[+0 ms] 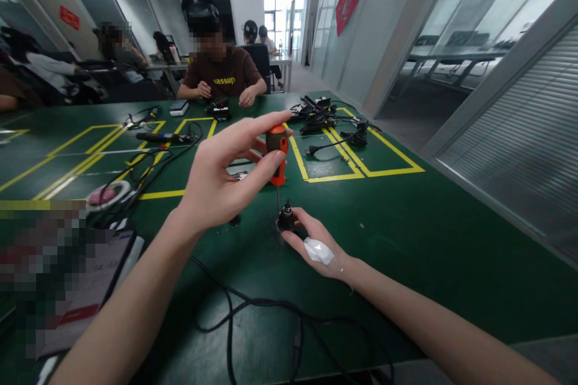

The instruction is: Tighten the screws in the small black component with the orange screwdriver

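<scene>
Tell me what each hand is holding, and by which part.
The left hand holds a screwdriver by its orange-and-black handle. The right hand grips a small dark part by its lower body, below the narrow tip.

Dim foreground; brighter ceiling lights, far windows; edges stretched; patches pixelated

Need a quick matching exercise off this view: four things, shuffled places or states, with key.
Things
1. Screwdriver
2. Small black part
3. White patch
4. Plug

Places or states
A. Stuck on the back of the right hand
B. Lying inside a yellow-taped box
C. Upright, gripped by the left hand
D. Pinched in the right hand's fingers

Pairs: 1-C, 2-D, 3-A, 4-B
</scene>
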`<state>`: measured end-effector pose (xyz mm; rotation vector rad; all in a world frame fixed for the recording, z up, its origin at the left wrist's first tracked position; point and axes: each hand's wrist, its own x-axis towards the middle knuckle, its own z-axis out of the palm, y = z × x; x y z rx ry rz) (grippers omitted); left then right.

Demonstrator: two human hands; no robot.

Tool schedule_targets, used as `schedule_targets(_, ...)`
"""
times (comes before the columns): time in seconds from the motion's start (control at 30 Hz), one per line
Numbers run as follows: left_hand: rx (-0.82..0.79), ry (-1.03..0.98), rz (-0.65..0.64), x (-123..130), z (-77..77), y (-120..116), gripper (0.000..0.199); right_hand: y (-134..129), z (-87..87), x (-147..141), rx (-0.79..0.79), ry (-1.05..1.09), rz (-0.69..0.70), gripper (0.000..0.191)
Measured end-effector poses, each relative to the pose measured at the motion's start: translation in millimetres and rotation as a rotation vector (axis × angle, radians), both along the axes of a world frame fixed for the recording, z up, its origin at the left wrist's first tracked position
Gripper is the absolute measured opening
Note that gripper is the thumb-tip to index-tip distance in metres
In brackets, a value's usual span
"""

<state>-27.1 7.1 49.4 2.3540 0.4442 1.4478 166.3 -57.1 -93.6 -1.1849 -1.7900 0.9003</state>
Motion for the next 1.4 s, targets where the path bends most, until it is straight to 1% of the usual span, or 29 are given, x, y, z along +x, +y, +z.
schedule_targets(0.2,0.034,-0.016,0.040,3.7,-2.9,0.0,0.037,-0.6,1.9,1.5,0.007,0.003,0.006,0.030)
schedule_targets(0.4,0.004,-0.056,0.006,5.7,-2.9,-2.1,0.032,-0.2,0.9,2.4,-0.003,0.017,0.010,0.027)
schedule_targets(0.6,-0.067,-0.035,-0.039,6.2,-2.2,-3.9,0.032,0.7,0.9,1.8,0.034,0.030,0.029,0.027)
schedule_targets(0.83,-0.048,-0.005,0.019,7.2,-3.6,-2.1,0.034,-0.1,1.7,1.2,0.036,0.031,0.028,0.026)
schedule_targets(1.13,-0.046,0.044,0.017,2.6,1.6,-2.0,0.037,0.6,0.6,1.9,0.017,0.041,0.024,0.029)
schedule_targets(1.23,-0.021,0.058,0.030,1.5,3.1,-1.1,0.035,0.3,-0.5,2.1,0.027,0.045,0.023,0.028)
schedule_targets(1.4,0.112,0.118,0.112,3.0,0.9,0.7,0.033,0.0,-0.1,2.5,0.026,0.029,0.015,0.029)
